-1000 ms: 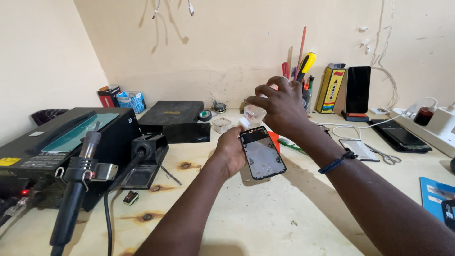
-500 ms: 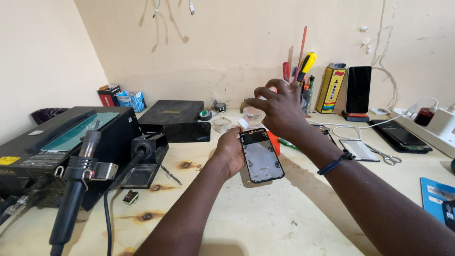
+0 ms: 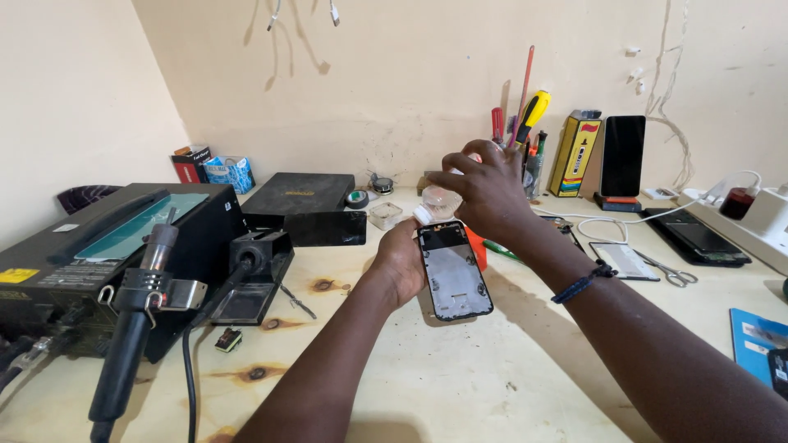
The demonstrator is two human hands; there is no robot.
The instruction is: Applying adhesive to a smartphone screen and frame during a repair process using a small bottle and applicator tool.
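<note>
Where the pale wooden counter (image 3: 492, 377) spreads across the view, its left side carries a black rework station (image 3: 90, 254) with a hot-air handle (image 3: 135, 320) hanging in front of it. A flat black box (image 3: 300, 193) lies behind, near the wall, and a white power strip (image 3: 759, 226) sits at the far right edge. A cluster of screwdrivers (image 3: 525, 123) stands upright against the wall, behind the hands. A pair of scissors (image 3: 665, 271) lies to the right of the right forearm.

At centre, the phone frame (image 3: 451, 271) is held above the counter, tilted, its open inner face toward the camera. The left hand (image 3: 402, 262) is clamped on its left edge, fingers behind it. The right hand (image 3: 488, 193) is closed around a small clear bottle (image 3: 439, 201), held just above the frame's top edge, with its white tip pointing down at the upper left corner.
</note>
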